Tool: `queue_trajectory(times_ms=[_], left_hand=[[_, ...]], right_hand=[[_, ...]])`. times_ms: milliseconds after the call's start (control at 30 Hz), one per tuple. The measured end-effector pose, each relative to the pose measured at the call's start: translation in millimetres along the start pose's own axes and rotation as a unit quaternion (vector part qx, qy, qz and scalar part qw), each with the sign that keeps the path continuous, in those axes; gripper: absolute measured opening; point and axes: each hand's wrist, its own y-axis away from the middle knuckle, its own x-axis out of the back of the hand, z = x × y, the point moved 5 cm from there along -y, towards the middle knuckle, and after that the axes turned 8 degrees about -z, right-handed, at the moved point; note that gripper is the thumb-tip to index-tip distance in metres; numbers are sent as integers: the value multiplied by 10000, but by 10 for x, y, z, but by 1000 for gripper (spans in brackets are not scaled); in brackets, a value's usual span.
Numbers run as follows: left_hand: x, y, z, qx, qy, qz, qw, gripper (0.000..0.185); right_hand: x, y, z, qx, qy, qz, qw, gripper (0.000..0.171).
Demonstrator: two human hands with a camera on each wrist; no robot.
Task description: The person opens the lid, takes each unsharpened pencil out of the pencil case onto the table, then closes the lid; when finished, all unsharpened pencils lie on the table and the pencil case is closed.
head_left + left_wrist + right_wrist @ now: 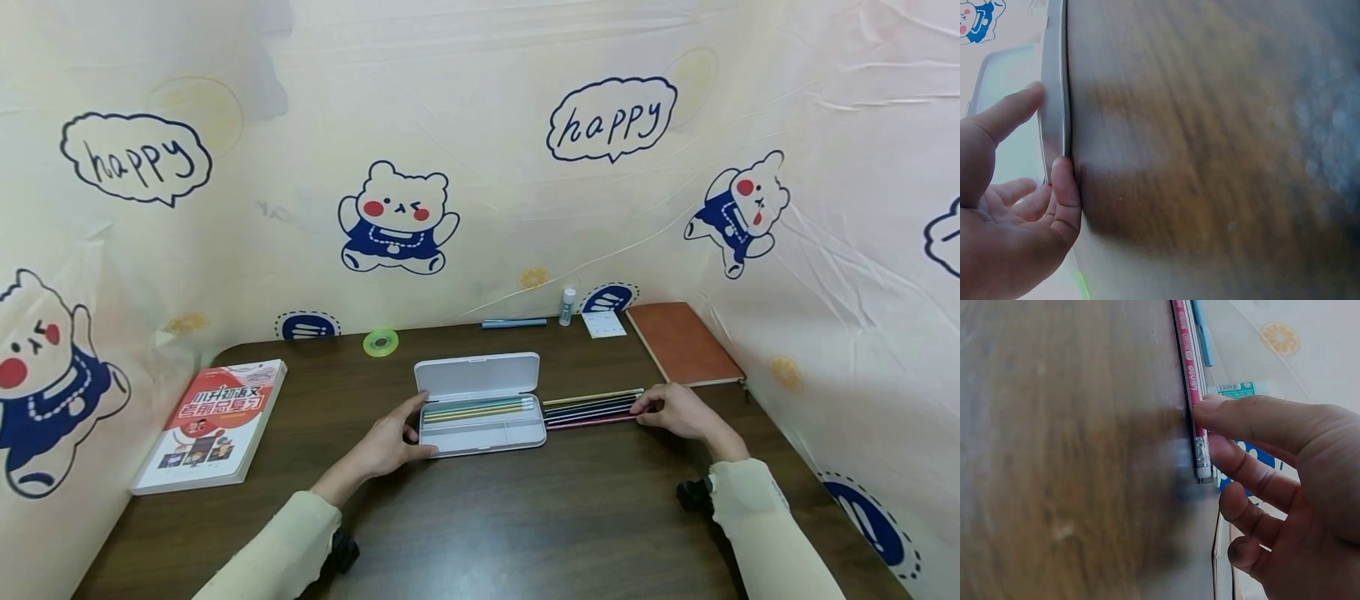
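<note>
R hand point(678, 410) pinching pencils point(588, 411) on bench point(480, 517) just R of open pencil case point(461, 438), L hand point(386, 439) gripping its L end.

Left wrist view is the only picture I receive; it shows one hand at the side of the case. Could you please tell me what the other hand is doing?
Observer: In the head view, the right hand pinches the ends of some loose pencils.

Operator: Thank you. Is there already something inside the case?

Observer: Yes, green and yellow pencils lie in the open case.

Operator: And which end of the loose pencils is near that hand?

Observer: The right wrist view shows, on the pink pencil, the eraser end.
</note>
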Motion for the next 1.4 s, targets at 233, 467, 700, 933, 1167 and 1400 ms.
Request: queue_trajectory(times_ms=[233,467,700,933,1167,1400], left_hand=[[2,-9,4,-60,22,-9,10000,95],[-3,2,9,7,47,-12,10000,95],[2,3,20,8,-17,-1,10000,94],[-1,0,7,39,-41,25,10000,94],[-15,3,1,128,-35,-1,9999,96],[-10,17,28,144,17,30,9999,94]], right_hand=[[3,-23,-30,60,-212,-18,9998,8],[-29,-100,-175,154,-669,-226,9974,11],[-84,-226,-450,398,-664,-306,9965,18],[-206,-379,-736,674,-666,-482,9943,18],[-305,-515,-993,973,-707,-601,9909,19],[-434,-649,-1214,1196,-496,-711,9890,17]])
